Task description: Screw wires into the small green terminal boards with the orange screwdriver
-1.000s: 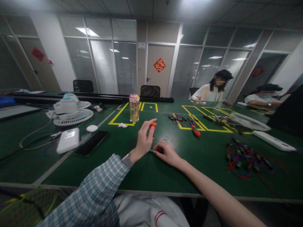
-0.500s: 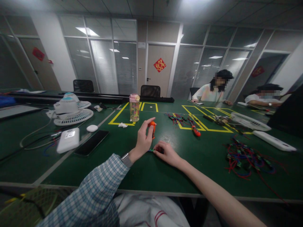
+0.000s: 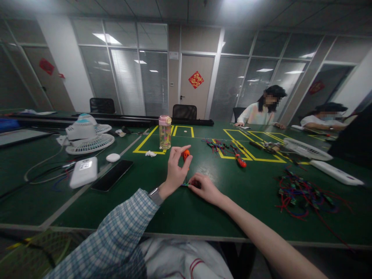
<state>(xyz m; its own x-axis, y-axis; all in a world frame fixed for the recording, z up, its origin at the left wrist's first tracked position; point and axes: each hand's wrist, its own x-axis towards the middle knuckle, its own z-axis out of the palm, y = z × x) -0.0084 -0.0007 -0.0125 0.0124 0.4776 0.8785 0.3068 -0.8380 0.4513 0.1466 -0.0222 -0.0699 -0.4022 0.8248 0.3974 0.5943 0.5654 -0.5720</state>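
My left hand (image 3: 176, 170) grips an orange-handled screwdriver (image 3: 185, 155) held upright, its tip pointing down at a small green part (image 3: 186, 184) on the green table (image 3: 162, 209). Thumb and fingers pinch the top of the handle. My right hand (image 3: 203, 188) rests on the table with fingers curled over that small part, pinning it in place. The part is mostly hidden under the fingers.
A clear bottle with a pink lid (image 3: 164, 132) stands behind my hands. A phone (image 3: 112, 175), a white box (image 3: 83, 172) and fans (image 3: 87, 137) lie to the left. A tangle of red and blue wires (image 3: 302, 193) and another orange screwdriver (image 3: 240, 160) lie to the right. Two people sit at the far right.
My left fingers have shifted round the screwdriver handle, turning it slightly. The right hand has stayed still on the part.
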